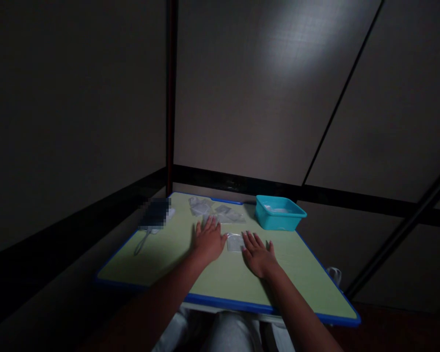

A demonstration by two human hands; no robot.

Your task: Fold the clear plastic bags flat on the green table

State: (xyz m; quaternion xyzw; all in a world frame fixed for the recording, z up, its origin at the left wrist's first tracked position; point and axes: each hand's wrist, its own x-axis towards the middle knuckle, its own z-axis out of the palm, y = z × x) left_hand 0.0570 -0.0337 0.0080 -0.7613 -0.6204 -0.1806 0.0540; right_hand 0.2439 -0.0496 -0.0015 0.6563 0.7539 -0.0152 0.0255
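Note:
A small clear plastic packet [235, 242] with something pale inside lies flat on the yellow-green table [205, 276]. On its left, my left hand [209, 242] rests palm down with fingers spread, the thumb at the packet's edge. The fingertips of that hand reach toward several clear plastic bags [231, 216] farther back. My right hand [258, 255] also lies palm down, fingers apart, its fingertips at the packet's right edge. Neither hand is gripping anything that I can see.
A turquoise basin [280, 221] with pale contents stands at the back right. More crumpled clear bags [200, 206] lie at the back left. A dark pixelated object [156, 213] with a strap [142, 242] sits on the left edge. Wall panels [238, 98] rise behind the table.

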